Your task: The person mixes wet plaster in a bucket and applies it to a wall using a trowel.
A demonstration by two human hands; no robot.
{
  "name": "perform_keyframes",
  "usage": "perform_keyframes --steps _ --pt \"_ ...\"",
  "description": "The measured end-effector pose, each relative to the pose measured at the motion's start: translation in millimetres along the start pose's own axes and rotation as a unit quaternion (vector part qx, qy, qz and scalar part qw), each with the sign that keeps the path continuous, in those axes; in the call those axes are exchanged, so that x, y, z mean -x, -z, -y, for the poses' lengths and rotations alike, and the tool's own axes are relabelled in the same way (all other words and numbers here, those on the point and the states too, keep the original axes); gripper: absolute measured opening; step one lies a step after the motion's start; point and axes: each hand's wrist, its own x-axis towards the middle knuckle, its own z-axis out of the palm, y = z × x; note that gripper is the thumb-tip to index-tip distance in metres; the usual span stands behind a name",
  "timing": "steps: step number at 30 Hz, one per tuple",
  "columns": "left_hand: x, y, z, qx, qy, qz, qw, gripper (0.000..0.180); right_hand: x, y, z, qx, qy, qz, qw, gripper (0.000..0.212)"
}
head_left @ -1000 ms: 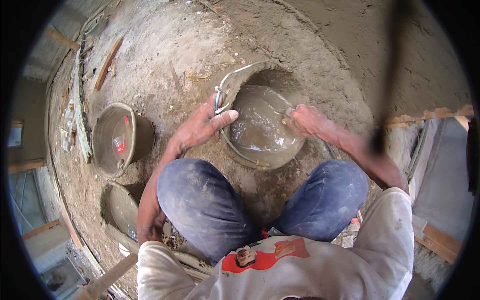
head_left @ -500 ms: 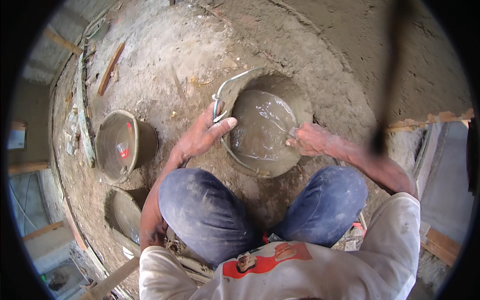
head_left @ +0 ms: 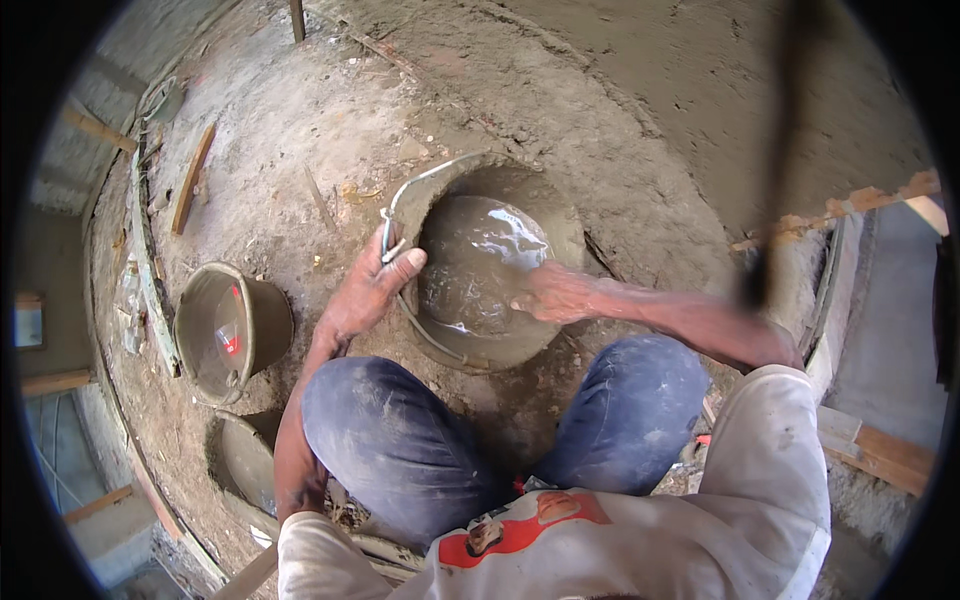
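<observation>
Between my knees and the far floor stands a mud-coated bucket (head_left: 565, 215) holding a grey, wet cement-like mix (head_left: 465, 265) with a shiny surface. My left hand (head_left: 362, 292) grips its left rim, thumb over the inner edge and fingers outside, next to the wire handle (head_left: 415, 182). Over the right part of the mix is my right hand (head_left: 560, 293), its fingers curled closed and pointing down into the bucket. Whatever those fingers hold is hidden, and the hand is slightly blurred.
Left of me stands a second bucket (head_left: 270, 325) with a red-marked clear cup (head_left: 229, 340) inside. A third container (head_left: 215, 450) sits nearer, beside my left forearm. Wooden strips (head_left: 194, 180) lie on the rough floor at far left. A dark blurred strap (head_left: 775, 180) hangs at right.
My right hand has moved from the bucket's right inner wall toward its middle, and the mix ripples differently. The left hand keeps its hold on the rim. The whole view has shifted slightly.
</observation>
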Motion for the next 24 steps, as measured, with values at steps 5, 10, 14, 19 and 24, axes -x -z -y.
perform_keyframes --steps 5,10,14,19,24 --pt "1 -5 -3 -0.065 0.042 -0.001 0.997 0.071 -4 16 23 -0.102 -0.183 0.112 0.971 0.041" --pt "-11 -6 -9 -0.019 0.032 0.02 0.999 0.074 -27 15 36 -0.29 -0.337 0.096 0.891 0.043" --pt "-16 -10 -25 -0.085 0.019 -0.005 0.996 0.075 -23 45 64 -0.376 -0.418 0.084 0.823 0.039" --pt "-16 -6 -25 -0.049 0.051 -0.015 0.997 0.073 -14 35 58 -0.442 -0.423 0.077 0.787 0.036" --pt "-18 -2 -11 -0.058 0.048 -0.055 0.996 0.069 -8 27 58 -0.594 -0.443 0.032 0.671 0.034"
